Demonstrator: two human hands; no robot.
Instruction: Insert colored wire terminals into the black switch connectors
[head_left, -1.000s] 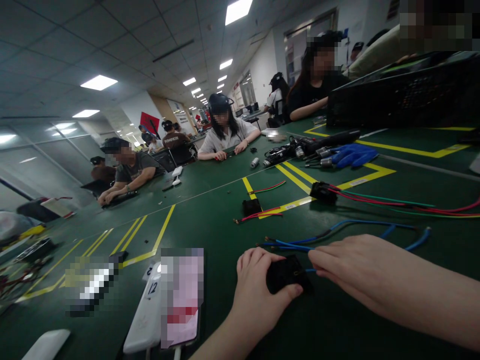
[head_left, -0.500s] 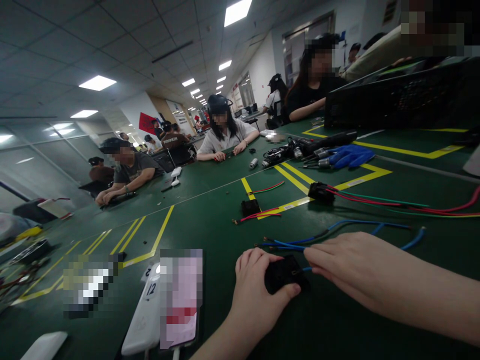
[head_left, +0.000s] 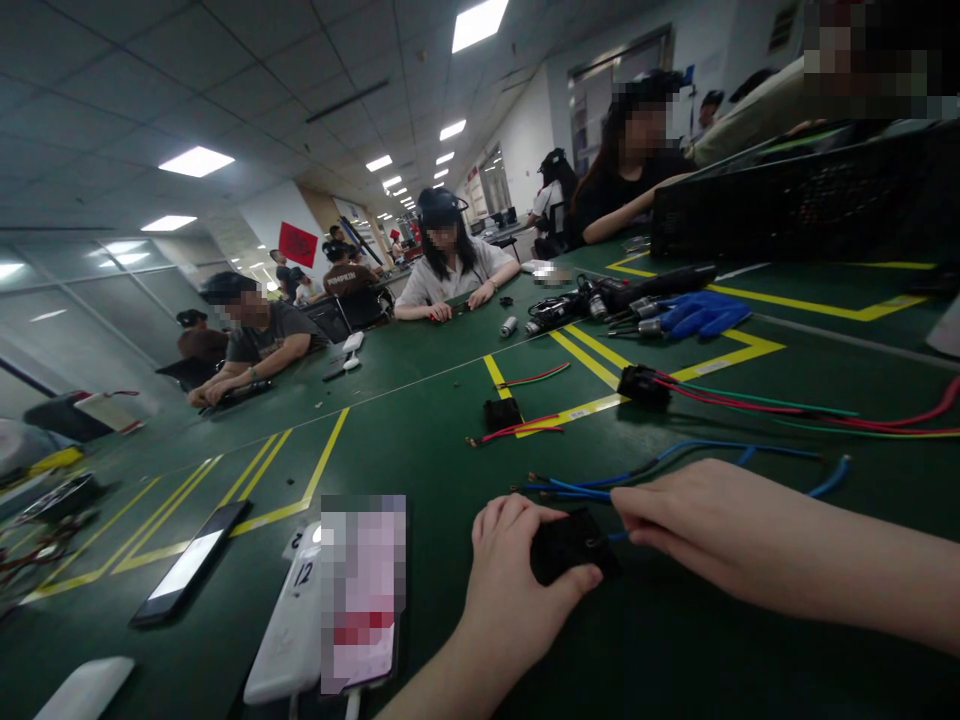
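Note:
My left hand (head_left: 517, 580) is closed around a black connector block (head_left: 564, 546) that rests on the green table, thumb along its near side and fingers over its far left edge. Pinched in my right hand (head_left: 697, 530) is a blue wire (head_left: 619, 537), whose end meets the right side of the block. How deep the wire's tip sits in the block cannot be made out. Just beyond my hands lie more blue wires (head_left: 660, 458), some partly hidden behind my right hand.
Farther off are a black connector with red and green wires (head_left: 643, 386), a smaller black connector (head_left: 501, 413), short red wires (head_left: 525, 428) and a blue glove (head_left: 701, 314). Left of my hands lie a phone (head_left: 367, 590), a white power bank (head_left: 289, 620) and another phone (head_left: 191, 565). Co-workers sit around the table.
My right hand has shifted very slightly to the right, and a little more of the blue wire's end shows beside the block. My left hand keeps its hold.

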